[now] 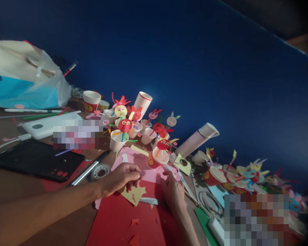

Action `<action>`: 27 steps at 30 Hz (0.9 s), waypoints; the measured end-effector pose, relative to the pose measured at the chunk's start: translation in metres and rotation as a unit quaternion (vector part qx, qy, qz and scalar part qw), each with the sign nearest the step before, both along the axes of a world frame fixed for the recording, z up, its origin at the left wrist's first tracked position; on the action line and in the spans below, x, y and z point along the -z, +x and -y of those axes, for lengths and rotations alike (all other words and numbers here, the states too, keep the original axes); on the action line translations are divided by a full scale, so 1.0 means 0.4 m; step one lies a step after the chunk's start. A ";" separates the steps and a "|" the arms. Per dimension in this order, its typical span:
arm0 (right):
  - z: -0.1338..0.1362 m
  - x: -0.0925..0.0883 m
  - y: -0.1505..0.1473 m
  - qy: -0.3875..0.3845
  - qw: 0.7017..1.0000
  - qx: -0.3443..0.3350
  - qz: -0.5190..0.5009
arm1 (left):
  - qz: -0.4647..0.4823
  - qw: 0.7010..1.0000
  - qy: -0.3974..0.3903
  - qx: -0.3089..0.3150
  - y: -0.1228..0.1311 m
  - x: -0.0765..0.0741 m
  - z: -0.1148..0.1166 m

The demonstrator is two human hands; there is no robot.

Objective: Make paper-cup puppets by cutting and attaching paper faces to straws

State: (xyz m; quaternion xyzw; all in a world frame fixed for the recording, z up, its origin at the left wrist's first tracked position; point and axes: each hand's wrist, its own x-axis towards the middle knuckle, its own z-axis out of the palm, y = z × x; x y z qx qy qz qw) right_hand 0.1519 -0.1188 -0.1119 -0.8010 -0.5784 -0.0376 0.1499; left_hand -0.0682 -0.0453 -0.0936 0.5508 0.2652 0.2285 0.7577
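My left hand point(125, 177) pinches a small pink paper cutout point(142, 174) with dark marks between thumb and fingertips. To the right, my right hand point(173, 189) rests over the pink paper point(133, 159), its fingers loosely bent and apart, with nothing visible in them. Just beyond my hands stands a paper cup point(160, 156) topped by a red paper face point(164, 144). Below my left hand lies a yellow paper scrap point(133, 194), on a red sheet point(118, 223). A white strip point(149, 201) lies beside that scrap.
Several decorated paper cups point(119, 140) stand behind, beside a cup stack point(143, 102). A roll of tape point(100, 172), a silver-and-black pen point(89, 169) and a black phone case point(36, 159) lie left. A white cylinder point(195, 138) leans toward the blue wall point(169, 61). More cups point(215, 176) crowd the right.
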 end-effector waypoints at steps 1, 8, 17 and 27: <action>0.000 0.001 0.001 -0.006 1.000 0.005 0.009 | -0.002 1.000 0.001 -0.001 0.000 -0.003 0.001; 0.001 -0.001 0.008 -0.041 0.997 0.016 0.058 | -0.011 1.000 0.003 -0.006 -0.005 -0.009 -0.001; 0.019 -0.017 0.031 0.066 0.998 0.022 -0.009 | -0.017 1.000 0.002 -0.010 -0.005 -0.009 -0.007; 0.047 -0.031 -0.087 0.219 0.955 -0.125 -0.155 | -0.087 0.988 0.130 0.013 -0.001 -0.009 0.015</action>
